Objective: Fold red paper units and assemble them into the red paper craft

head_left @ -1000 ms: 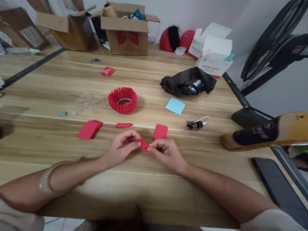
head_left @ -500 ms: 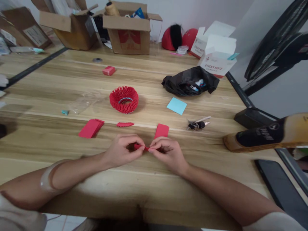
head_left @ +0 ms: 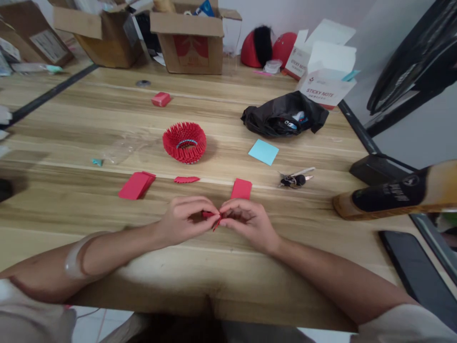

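Observation:
My left hand (head_left: 191, 216) and my right hand (head_left: 250, 221) meet over the near part of the table, fingertips almost touching. Between them they pinch a small folded strip of red paper (head_left: 207, 215), partly hidden by the fingers. Just beyond my right hand lies a stack of red paper slips (head_left: 242, 188). Farther left rests a fanned pile of red paper sheets (head_left: 135, 186). A short row of folded red pieces (head_left: 186, 179) lies between these stacks. Behind it stands a round bowl of interlocked red folded paper (head_left: 184, 143) with a pale blue band inside.
A blue paper square (head_left: 263, 152), keys (head_left: 295, 179) and a black plastic bag (head_left: 283, 116) lie right of the bowl. A bottle (head_left: 389, 193) and a phone (head_left: 416, 267) are at far right. Cardboard boxes (head_left: 189, 52) line the back; a red packet (head_left: 161, 99) sits before them.
The red strip has been bent between my fingertips, with an end now pointing down toward me. My right fingers have shifted slightly closer to the left. The view has tilted down slightly.

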`<state>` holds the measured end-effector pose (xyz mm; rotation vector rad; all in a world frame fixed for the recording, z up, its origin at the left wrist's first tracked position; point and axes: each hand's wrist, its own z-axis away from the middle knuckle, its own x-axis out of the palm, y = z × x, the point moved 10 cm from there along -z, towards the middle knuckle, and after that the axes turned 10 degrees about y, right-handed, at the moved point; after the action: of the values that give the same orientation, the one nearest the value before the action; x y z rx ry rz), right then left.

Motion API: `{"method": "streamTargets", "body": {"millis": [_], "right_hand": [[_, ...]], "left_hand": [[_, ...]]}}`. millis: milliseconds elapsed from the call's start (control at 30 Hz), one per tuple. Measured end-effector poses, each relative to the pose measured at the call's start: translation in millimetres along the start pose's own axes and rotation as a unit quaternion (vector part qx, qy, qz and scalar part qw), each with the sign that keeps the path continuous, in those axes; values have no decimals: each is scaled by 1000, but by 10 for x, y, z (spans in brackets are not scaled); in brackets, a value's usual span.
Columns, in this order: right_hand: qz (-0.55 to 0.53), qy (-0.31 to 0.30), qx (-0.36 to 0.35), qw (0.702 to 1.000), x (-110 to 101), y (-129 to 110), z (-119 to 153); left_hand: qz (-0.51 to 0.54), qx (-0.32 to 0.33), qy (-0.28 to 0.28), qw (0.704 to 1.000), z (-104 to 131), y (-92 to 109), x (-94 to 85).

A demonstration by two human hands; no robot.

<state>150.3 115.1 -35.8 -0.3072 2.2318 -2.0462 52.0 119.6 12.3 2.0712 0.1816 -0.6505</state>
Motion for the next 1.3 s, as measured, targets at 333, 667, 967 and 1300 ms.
{"method": "streamTargets", "body": {"millis": [333, 667, 967, 1300], "right_hand": [[-35, 54, 39, 997, -131, 64, -48], [-33, 57, 34, 997, -134, 30, -48], [-27, 47, 49, 997, -128, 59, -41], [-23, 59, 16, 998, -157, -19, -50]], "left_hand": [[145, -105, 2, 984, 12, -156, 3], [56, -125, 6, 991, 25, -192, -4], [0, 64, 15, 998, 22, 77, -35], [-6, 115, 8, 993, 36, 189, -11]]}}
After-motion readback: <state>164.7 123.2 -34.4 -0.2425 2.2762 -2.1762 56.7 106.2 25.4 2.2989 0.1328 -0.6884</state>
